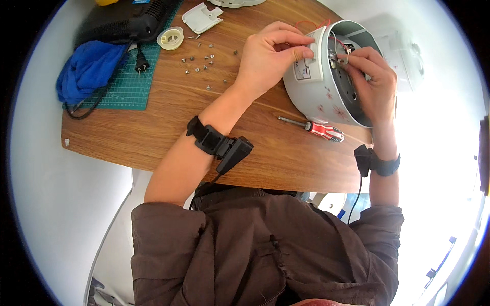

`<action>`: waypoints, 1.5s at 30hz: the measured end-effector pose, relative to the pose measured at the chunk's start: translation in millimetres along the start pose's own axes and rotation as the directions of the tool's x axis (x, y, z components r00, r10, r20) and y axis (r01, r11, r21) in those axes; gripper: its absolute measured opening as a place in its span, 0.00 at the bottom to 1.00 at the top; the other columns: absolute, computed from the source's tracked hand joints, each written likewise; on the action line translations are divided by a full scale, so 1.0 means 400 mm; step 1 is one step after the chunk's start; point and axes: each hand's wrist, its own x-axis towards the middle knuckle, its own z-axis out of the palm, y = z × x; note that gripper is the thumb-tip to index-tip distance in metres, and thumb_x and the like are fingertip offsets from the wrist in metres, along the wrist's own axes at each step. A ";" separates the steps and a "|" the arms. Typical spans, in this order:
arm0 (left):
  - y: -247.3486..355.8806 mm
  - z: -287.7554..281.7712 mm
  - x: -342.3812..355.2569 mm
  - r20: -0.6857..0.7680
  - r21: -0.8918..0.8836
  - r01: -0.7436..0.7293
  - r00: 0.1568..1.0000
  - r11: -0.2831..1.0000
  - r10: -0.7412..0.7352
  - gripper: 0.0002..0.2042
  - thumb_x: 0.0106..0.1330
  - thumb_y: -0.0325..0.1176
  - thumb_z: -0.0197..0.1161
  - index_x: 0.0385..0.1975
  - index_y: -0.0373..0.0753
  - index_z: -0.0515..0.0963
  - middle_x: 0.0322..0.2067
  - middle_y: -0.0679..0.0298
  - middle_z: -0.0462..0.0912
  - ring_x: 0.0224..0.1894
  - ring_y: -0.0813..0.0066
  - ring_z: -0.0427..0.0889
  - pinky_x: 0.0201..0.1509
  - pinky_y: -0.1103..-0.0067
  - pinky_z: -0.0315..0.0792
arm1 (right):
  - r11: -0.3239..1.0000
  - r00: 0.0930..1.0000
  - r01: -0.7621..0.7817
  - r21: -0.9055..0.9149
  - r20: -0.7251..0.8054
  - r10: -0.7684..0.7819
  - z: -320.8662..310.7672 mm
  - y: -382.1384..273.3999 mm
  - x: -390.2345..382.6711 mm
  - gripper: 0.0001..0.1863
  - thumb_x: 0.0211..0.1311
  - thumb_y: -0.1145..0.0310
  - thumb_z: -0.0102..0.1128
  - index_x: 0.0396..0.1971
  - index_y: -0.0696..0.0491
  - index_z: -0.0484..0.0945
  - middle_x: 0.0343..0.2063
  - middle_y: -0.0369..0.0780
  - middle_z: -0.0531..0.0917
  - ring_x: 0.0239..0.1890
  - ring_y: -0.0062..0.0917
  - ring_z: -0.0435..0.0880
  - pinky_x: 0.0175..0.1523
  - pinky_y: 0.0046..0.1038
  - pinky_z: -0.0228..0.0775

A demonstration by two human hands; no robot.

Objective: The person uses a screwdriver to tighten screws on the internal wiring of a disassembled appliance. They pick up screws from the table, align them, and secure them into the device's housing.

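A white rice cooker body [326, 107] with pink flowers lies on its side at the right, its open end showing wires and metal parts. My left hand [273, 58] grips its white front panel [307, 70] with thumb and fingers. My right hand [372, 76] reaches into the open end, finger and thumb closed on a small metal bracket [341, 60] beside the wires. A red-handled screwdriver [323, 130] lies below the cooker, and several loose screws [208, 87] are scattered left of my left hand.
The wooden table [219, 168] also holds a green mat [127, 99], blue cloth [84, 71], black object [117, 25], plug [142, 65], cream round part [171, 39] and white plastic piece [201, 18]. A pale translucent lid [408, 64] stands behind the cooker at right.
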 end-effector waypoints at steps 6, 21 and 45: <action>-0.006 0.012 -0.008 -0.048 0.033 -0.056 0.997 0.998 0.057 0.10 0.65 0.26 0.72 0.45 0.36 0.89 0.46 0.69 0.84 0.45 0.83 0.81 0.47 0.84 0.75 | 1.000 1.000 0.000 0.019 0.011 0.000 0.007 0.007 0.003 0.08 0.56 0.80 0.70 0.37 0.57 0.89 0.32 0.37 0.84 0.35 0.28 0.84 0.41 0.26 0.77; -0.018 0.001 0.017 0.039 -0.046 -0.005 0.999 0.999 0.006 0.11 0.64 0.19 0.70 0.46 0.31 0.86 0.47 0.62 0.84 0.46 0.77 0.82 0.53 0.81 0.76 | 0.997 0.994 0.064 0.034 -0.087 -0.061 0.001 0.034 -0.007 0.05 0.59 0.74 0.69 0.35 0.55 0.88 0.31 0.37 0.83 0.34 0.34 0.83 0.41 0.31 0.76; -0.015 0.037 -0.011 0.206 0.048 -0.168 0.966 0.985 0.154 0.30 0.76 0.48 0.60 0.69 0.33 0.63 0.64 0.54 0.71 0.65 0.66 0.72 0.67 0.68 0.68 | 0.982 0.979 0.117 0.146 -0.184 -0.089 0.016 0.068 -0.020 0.04 0.59 0.72 0.66 0.31 0.55 0.87 0.30 0.40 0.82 0.39 0.39 0.83 0.46 0.38 0.77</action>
